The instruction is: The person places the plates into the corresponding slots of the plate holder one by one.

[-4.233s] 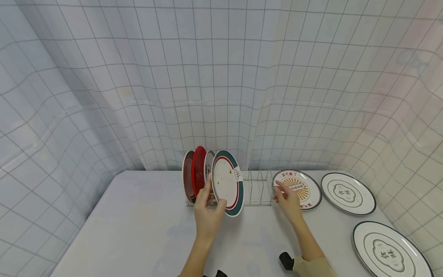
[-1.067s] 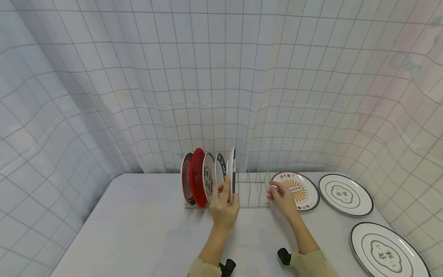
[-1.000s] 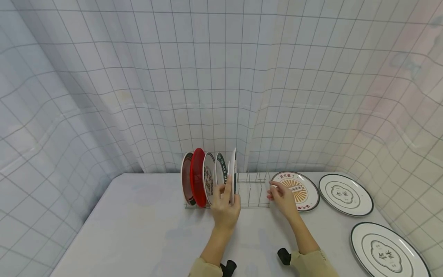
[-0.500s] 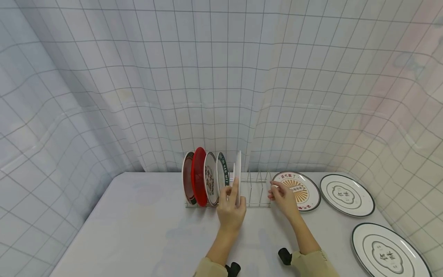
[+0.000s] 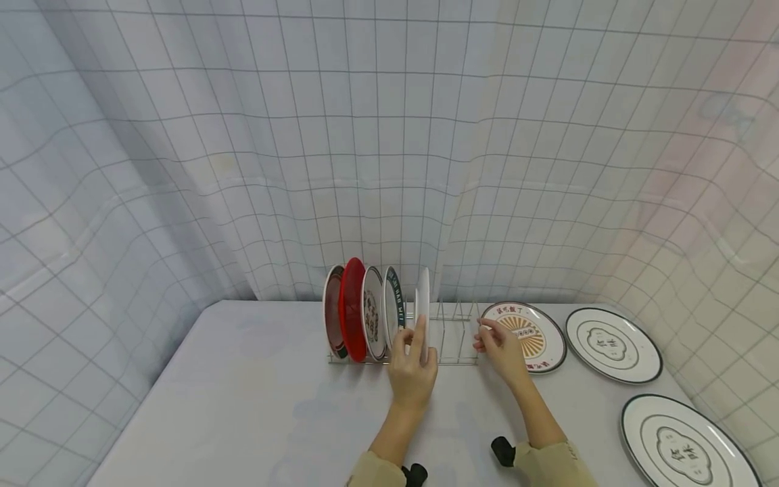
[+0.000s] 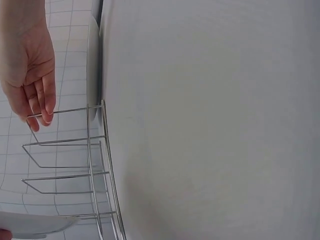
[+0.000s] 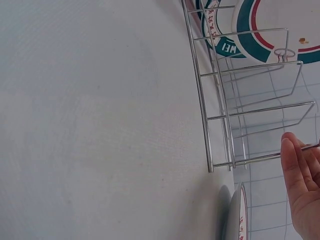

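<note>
My left hand pinches a white plate, upright and nearly edge-on in the wire dish rack. In the right wrist view this plate shows a teal rim and a red ring. Left of it in the rack stand a brown plate, a red plate, a patterned white plate and a green-lettered plate. My right hand holds the rack's right end wire between its fingers, as the right wrist view shows close up.
Right of the rack a plate with an orange sunburst lies flat on the white table. Two dark-rimmed white plates lie farther right, the nearer one at the lower right. A gridded curtain surrounds the table's back and sides.
My left hand has moved right with the teal-rimmed plate, turning it from face-on to edge-on in the rack. The green-lettered plate now shows behind. My right hand has stayed at the rack's end.
</note>
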Tool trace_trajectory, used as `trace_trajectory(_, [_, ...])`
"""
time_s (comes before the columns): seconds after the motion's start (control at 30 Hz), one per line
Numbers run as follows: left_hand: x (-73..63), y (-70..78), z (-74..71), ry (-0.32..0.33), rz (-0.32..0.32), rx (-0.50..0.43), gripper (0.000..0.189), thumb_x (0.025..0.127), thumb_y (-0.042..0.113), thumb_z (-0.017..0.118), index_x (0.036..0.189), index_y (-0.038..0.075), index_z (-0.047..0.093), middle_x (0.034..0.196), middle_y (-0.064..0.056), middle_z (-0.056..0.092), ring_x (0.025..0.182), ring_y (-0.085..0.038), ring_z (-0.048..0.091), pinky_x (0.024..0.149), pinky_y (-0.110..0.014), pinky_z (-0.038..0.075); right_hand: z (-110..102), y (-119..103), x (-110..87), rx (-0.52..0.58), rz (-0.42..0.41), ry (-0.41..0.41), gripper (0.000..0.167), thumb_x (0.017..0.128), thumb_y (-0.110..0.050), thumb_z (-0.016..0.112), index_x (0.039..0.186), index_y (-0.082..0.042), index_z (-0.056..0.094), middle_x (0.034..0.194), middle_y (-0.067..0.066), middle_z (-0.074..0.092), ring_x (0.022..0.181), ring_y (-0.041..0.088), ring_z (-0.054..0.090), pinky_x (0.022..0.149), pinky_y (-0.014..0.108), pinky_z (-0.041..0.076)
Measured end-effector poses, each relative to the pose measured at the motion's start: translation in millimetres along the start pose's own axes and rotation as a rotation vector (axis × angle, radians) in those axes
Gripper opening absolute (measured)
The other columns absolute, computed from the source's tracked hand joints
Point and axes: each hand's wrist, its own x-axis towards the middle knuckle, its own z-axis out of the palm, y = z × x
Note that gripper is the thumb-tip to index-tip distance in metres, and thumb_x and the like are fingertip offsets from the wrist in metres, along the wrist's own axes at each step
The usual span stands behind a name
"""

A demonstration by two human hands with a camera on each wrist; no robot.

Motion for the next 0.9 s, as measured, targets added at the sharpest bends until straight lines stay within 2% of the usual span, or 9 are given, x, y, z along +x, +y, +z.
trace_trajectory(0.03, [-0.8, -0.5, 0.4, -0.002, -0.006, 0.0, 0.064, 0.057, -0.006, 0.066, 0.12, 0.005, 0.06, 0.086, -0.013, 0.052, 0.072, -0.02, 0.052, 0.059, -0.027, 0.048, 0, 5, 1.4, -0.002, -0.007, 0.002, 0.03, 0.094, -0.008, 0.048, 0.119, 0.006, 0.054, 0.089, 0.024, 0.064, 0.069, 0.014, 0.065, 0.065, 0.023, 0.054])
trace_trajectory(0.23, [-4.2, -7.4, 3.4, -0.022, -0.059, -0.01, 0.063, 0.06, -0.007, 0.063, 0.122, 0.005, 0.058, 0.087, -0.013, 0.053, 0.073, -0.02, 0.054, 0.057, -0.026, 0.049, 0, 1, 0.4, 0.01, -0.028, 0.007, 0.028, 0.094, -0.006, 0.048, 0.118, 0.008, 0.054, 0.086, 0.023, 0.064, 0.07, 0.022, 0.065, 0.065, 0.025, 0.055])
trace_trajectory(0.43, [-6.4, -11.6, 4.3, -0.027, -0.099, -0.02, 0.064, 0.061, -0.007, 0.062, 0.124, 0.007, 0.057, 0.087, -0.013, 0.053, 0.073, -0.021, 0.054, 0.054, -0.028, 0.049, 1, 11, 4.2, -0.002, -0.033, 0.006, 0.029, 0.094, -0.009, 0.048, 0.118, 0.005, 0.055, 0.089, 0.025, 0.064, 0.068, 0.013, 0.064, 0.064, 0.022, 0.054])
trace_trajectory(0.67, [-6.5, -12.8, 6.2, -0.027, -0.109, -0.004, 0.063, 0.062, -0.007, 0.063, 0.123, 0.007, 0.058, 0.086, -0.013, 0.053, 0.072, -0.023, 0.055, 0.055, -0.03, 0.05, 1, 10, 4.0, -0.018, -0.013, 0.001, 0.029, 0.094, -0.011, 0.047, 0.119, 0.001, 0.055, 0.09, 0.025, 0.064, 0.068, 0.01, 0.063, 0.064, 0.021, 0.054])
trace_trajectory(0.9, [-6.7, -10.2, 7.2, -0.043, -0.145, 0.012, 0.061, 0.064, -0.008, 0.063, 0.123, 0.007, 0.058, 0.089, -0.014, 0.053, 0.075, -0.024, 0.056, 0.058, -0.032, 0.05, 2, 10, 3.7, -0.021, -0.023, 0.012, 0.028, 0.094, -0.009, 0.048, 0.118, 0.002, 0.056, 0.088, 0.023, 0.064, 0.068, 0.013, 0.064, 0.064, 0.022, 0.054])
